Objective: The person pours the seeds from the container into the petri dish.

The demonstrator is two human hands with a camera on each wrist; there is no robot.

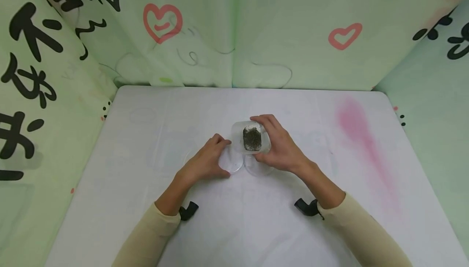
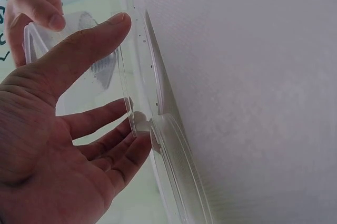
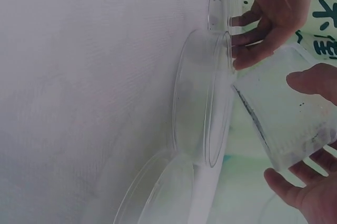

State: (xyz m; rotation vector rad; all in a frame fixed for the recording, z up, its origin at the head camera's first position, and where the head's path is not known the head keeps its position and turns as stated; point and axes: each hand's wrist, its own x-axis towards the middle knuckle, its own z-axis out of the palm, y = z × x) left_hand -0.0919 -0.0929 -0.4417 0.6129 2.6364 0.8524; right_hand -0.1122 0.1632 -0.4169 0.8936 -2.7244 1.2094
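My right hand grips a clear plastic box by its sides, above the table. Dark, fine granules lie inside it; in the right wrist view the box is tilted. At its left, my left hand curves thumb and fingers around the rim of a clear round petri dish. In the left wrist view the thumb and fingertips stand at opposite sides of this rim. A second clear round dish lies beneath the right hand, with tilted rims in the right wrist view.
Another clear round dish lies left of the left hand, partly behind it in the head view. The white table has a pink stain at right. Pale green curtains with writing and hearts surround the back and sides.
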